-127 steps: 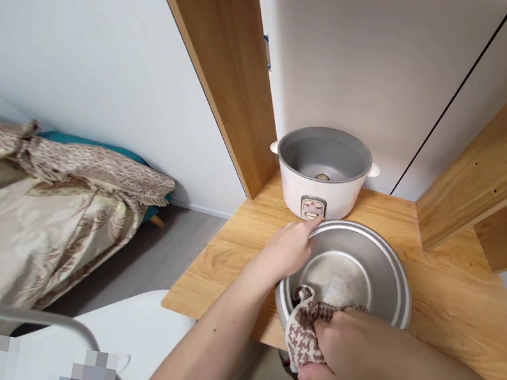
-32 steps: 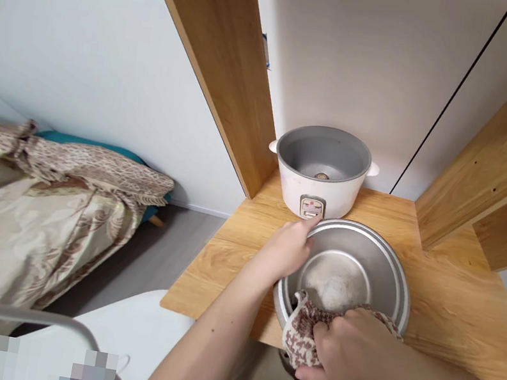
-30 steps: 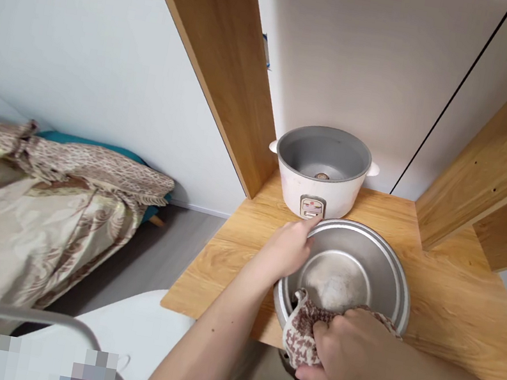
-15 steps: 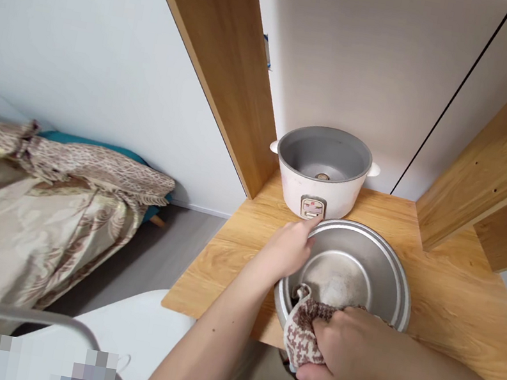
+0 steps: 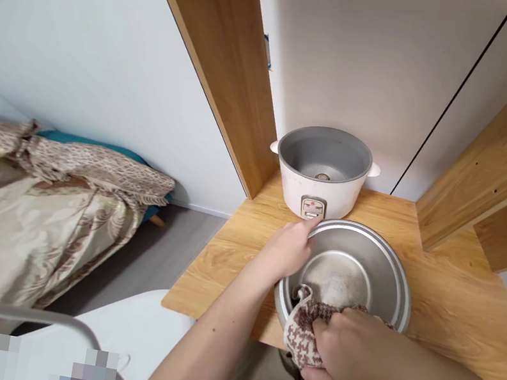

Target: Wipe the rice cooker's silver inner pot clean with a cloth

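Note:
A round metal lid or shallow pan [image 5: 341, 276] lies on the wooden table, its hollow side facing up. My left hand [image 5: 291, 247] grips its left rim, with the index finger stretched along the edge near the cooker. Bunched under my right hand [image 5: 347, 355] is a brown and white patterned cloth [image 5: 301, 337], pressed on the near rim and inner side of the metal piece. Just behind stands a white rice cooker body [image 5: 321, 175], uncovered, with its grey inside and central heating part visible.
The wooden table [image 5: 457, 308] has a post at its back left and another [image 5: 499, 140] at the right. A white wall rises behind. To the left is a bed with patterned bedding [image 5: 36, 212]; a white surface [image 5: 133, 325] lies nearer.
My right hand has shifted very slightly toward me with the cloth. My left hand, the metal piece and the cooker stay in place.

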A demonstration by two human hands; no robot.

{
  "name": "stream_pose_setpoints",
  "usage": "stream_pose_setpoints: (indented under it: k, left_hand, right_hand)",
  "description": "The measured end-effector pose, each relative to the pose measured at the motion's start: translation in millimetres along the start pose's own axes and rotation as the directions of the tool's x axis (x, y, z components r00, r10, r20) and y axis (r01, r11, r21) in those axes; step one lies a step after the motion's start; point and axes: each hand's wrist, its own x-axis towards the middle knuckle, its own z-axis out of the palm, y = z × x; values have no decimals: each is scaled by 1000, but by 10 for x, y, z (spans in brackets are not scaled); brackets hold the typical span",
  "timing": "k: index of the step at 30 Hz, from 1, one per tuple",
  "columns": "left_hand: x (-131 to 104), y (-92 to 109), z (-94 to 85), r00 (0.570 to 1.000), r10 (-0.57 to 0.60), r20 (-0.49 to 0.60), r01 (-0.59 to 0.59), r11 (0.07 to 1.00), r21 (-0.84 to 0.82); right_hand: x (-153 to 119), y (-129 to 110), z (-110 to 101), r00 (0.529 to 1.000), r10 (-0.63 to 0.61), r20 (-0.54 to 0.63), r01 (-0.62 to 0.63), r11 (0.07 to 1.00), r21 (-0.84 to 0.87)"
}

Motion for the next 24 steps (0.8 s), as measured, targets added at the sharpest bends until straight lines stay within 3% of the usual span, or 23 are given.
stream_pose_setpoints:
  k: [5, 17, 24]
  left_hand:
    - [-1, 5, -6, 1000, -14, 11, 14, 1000, 7]
    - [-90, 111, -61, 994, -85, 73, 75, 990, 122]
    - [-86, 109, 24, 996, -85, 26, 78, 977, 197]
  right_hand:
    - [18, -29, 23, 996, -78, -47, 73, 994, -85]
    - [84, -59, 95, 986, -78, -145, 58, 988, -140]
    - [101, 20, -23, 994, -64, -86, 71, 995, 72]
